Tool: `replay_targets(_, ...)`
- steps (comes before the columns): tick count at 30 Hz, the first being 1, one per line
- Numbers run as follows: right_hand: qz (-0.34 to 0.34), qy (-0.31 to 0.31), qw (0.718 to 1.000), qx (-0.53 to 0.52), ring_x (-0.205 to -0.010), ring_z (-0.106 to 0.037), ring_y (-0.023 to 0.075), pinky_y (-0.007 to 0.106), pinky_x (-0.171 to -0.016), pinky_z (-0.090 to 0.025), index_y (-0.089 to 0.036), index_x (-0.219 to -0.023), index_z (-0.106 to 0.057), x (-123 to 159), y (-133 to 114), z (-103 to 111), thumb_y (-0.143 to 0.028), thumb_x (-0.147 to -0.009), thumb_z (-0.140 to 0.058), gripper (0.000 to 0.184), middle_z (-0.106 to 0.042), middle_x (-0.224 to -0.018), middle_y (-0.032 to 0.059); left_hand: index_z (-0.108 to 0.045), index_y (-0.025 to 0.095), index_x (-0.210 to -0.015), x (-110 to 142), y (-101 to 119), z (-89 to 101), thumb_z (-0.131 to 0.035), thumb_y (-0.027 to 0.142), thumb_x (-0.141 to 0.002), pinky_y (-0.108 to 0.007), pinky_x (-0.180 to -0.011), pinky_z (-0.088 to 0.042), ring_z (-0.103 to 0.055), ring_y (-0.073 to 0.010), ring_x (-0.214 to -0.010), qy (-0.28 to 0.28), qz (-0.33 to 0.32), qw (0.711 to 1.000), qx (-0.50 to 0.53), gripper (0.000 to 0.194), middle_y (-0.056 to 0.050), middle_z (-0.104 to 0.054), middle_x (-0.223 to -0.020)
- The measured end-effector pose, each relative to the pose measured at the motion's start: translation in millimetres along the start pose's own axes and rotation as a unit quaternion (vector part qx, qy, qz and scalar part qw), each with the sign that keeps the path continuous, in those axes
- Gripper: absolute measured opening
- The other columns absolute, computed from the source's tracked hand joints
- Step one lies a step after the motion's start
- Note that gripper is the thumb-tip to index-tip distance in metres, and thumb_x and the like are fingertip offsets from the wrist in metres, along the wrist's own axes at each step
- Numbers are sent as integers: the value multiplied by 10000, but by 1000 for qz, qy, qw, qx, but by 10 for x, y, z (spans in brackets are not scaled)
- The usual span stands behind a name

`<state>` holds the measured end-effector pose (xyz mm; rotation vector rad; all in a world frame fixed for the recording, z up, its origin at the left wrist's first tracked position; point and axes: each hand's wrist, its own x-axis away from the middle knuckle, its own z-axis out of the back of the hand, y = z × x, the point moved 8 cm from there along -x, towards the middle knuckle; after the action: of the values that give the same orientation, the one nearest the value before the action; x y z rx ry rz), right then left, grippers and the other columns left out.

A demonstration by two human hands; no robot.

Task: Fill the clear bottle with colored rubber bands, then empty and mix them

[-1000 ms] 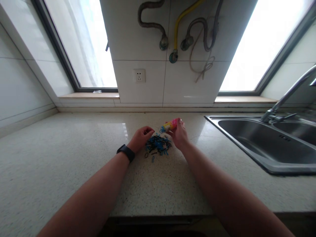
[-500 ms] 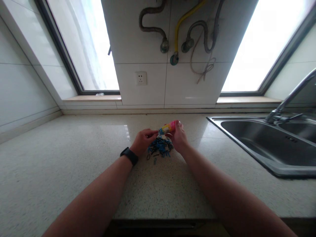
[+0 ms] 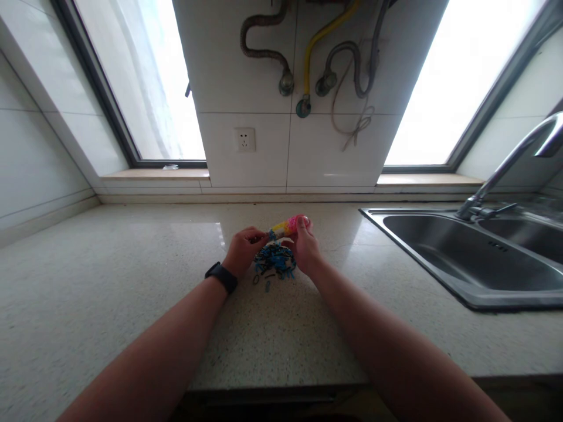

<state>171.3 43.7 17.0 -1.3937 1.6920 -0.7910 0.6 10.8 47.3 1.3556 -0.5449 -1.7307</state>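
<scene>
My right hand [image 3: 304,243] is wrapped round a see-through tube [image 3: 281,228] of small coloured pieces, pink at the right, yellow in the middle and blue at the left. It is held at a slant, with its blue end lower and towards the left. My left hand [image 3: 245,249] has its fingers pinched at that end; what they grip is too small to make out. Below both hands, a pile of small blue and black pieces [image 3: 275,259], perhaps rubber bands, lies on the counter. A dark ring [image 3: 255,279] and a blue-grey bit [image 3: 267,286] lie just in front of it.
The speckled stone counter [image 3: 132,281] runs across to a steel sink [image 3: 440,252] on the right, with a chrome faucet [image 3: 492,176] behind it. Pipes, a yellow hose [image 3: 310,53] and a socket [image 3: 244,139] are on the tiled wall. A dark watch [image 3: 222,277] circles my left wrist.
My view has turned slightly right, so the scene sits further left. Both hands keep their places at the slanted tube above the pile.
</scene>
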Motion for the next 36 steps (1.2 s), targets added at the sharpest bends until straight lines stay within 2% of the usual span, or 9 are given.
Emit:
replay_targets(5, 16, -4, 1000, -1, -689, -620, 127, 228, -494, -526, -290, -1014, -404, -16, -35, -7, -621, -809, -589, 431, -569, -867, -42, -713, 143, -791, 0, -14, 7, -667, 334, -810, -222, -547, -343, -444, -100, -598, 1, -7, 999, -37, 198, 8, -539, -670)
replay_targets(11, 40, 30, 999, 1, -696, -601, 126, 234, -504, -531, -293, -1031, -389, -72, -119, 106, -634, -803, -576, 451, -555, -885, -38, -686, 141, -860, -3, -81, 24, -640, 317, -797, -212, -524, -315, -405, -96, -566, -1, 9, 999, -49, 192, 33, -484, -616)
replay_targets(17, 65, 58, 996, 32, -741, -583, 140, 210, -476, -502, -299, -1070, -386, -132, -221, 240, -634, -808, -558, 458, -532, -912, -20, -657, 156, -886, 4, -135, -97, -597, 289, -798, -219, -550, -335, -440, -108, -592, -85, 10, 991, -102, 170, 28, -496, -647)
replay_targets(22, 84, 63, 992, 64, -747, -574, 143, 199, -462, -478, -293, -1098, -394, -153, -256, 276, -642, -805, -546, 481, -528, -934, -8, -679, 172, -870, 32, -105, -175, -666, 345, -764, -227, -562, -323, -439, -114, -604, -133, -5, 976, -170, 204, 25, -504, -664)
replay_targets(24, 81, 59, 993, 65, -740, -575, 140, 196, -459, -469, -291, -1099, -396, -148, -251, 263, -644, -799, -553, 490, -531, -940, -8, -682, 171, -885, 41, -56, -175, -685, 360, -757, -224, -550, -303, -416, -110, -592, -132, -2, 979, -158, 228, 36, -474, -642)
replay_targets(30, 18, 54, 998, -1, -681, -580, 127, 208, -463, -476, -289, -1028, -414, -72, -171, 177, -621, -812, -557, 421, -535, -859, -39, -728, 164, -989, 52, 173, -116, -597, 384, -852, -228, -523, -267, -337, -103, -570, -64, 8, 997, -49, 290, 40, -397, -616)
replay_targets(36, -22, 26, 999, -34, -598, -599, 124, 212, -451, -465, -282, -976, -406, 5, -95, 52, -601, -845, -542, 371, -582, -772, -51, -605, 168, -1269, 87, 183, -228, -610, 330, -843, -219, -553, -320, -385, -103, -600, -97, -24, 994, -35, 456, 41, -420, -672)
